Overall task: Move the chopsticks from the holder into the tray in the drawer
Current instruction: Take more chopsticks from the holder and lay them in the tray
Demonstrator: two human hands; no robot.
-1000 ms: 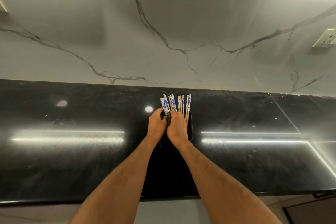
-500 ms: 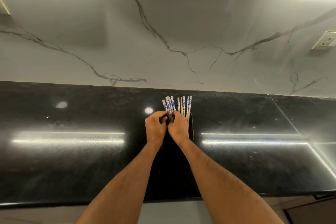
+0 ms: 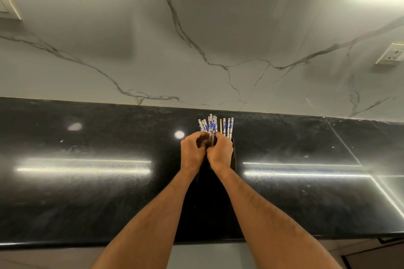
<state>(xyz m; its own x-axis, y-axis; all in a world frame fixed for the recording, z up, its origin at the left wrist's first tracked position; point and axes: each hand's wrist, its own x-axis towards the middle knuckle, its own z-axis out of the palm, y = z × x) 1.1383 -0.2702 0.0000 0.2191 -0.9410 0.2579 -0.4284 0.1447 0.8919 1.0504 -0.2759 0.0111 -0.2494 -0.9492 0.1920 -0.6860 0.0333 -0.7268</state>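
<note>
White marble backsplash with grey veining [image 3: 196, 39] fills the upper half of my view, above a polished black stone countertop [image 3: 87, 192] that carries bright streaks of reflected strip light. At far left on the wall I see part of a cream switch plate [image 3: 8, 4]. Toward the centre, my left hand [image 3: 192, 152] is curled with its fingers bent inward against the bundle of white chopsticks with blue floral tops [image 3: 211, 125]; the fingers meet the sticks on the left side of the bundle, though I cannot tell how many it actually clamps. Those chopsticks stand upright in a dark, narrow holder [image 3: 234, 155], of which only the right edge shows beside my knuckles, set on the countertop near the backsplash. A few plain pale sticks [image 3: 221, 125] rise among the patterned ones. My right hand [image 3: 220, 153] presses directly against the left hand, its fingers closed around the sticks on the right side of the bundle. Both forearms reach in from the bottom edge and converge at the holder. At far right on the wall sits a white electrical socket [image 3: 391, 54]. Neither the drawer nor its tray appears in my view.
</note>
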